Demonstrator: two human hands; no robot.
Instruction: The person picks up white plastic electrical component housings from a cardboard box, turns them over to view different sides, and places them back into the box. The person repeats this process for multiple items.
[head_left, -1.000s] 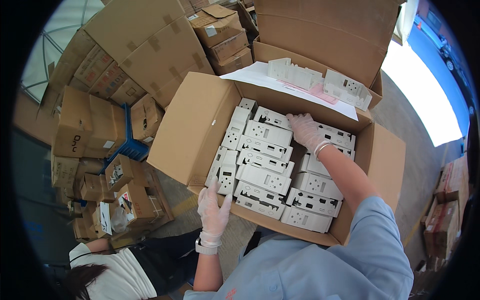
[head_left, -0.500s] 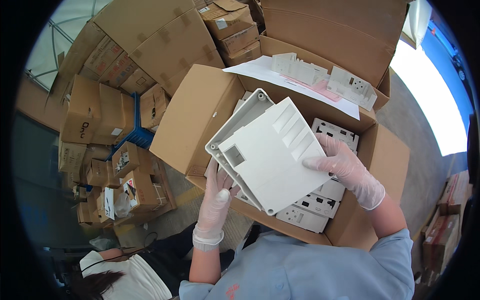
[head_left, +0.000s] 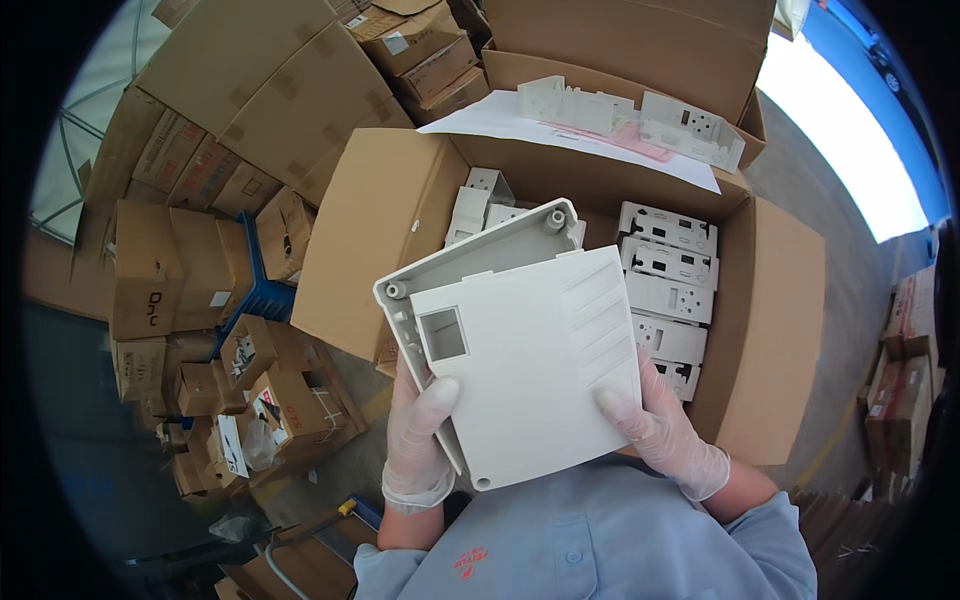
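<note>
White plastic housing (head_left: 540,360) sits tilted between the hands, over the near side of the open cardboard box (head_left: 727,300). Left hand (head_left: 418,440) and right hand (head_left: 672,435) pinch its opposite side edges from below, thumbs angled inward in front; how the fingers lie behind, I cannot tell.

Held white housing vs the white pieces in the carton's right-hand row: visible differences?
- Pose: the held white housing turns a broad face to the camera; the row pieces show only narrow faces.
- Openings: the held white housing has one large square window; the row pieces have small holes and dark slots.
- Support: left hand and right hand grip the held white housing; the row pieces sit in the carton.
Shared: whitish colour.
</note>
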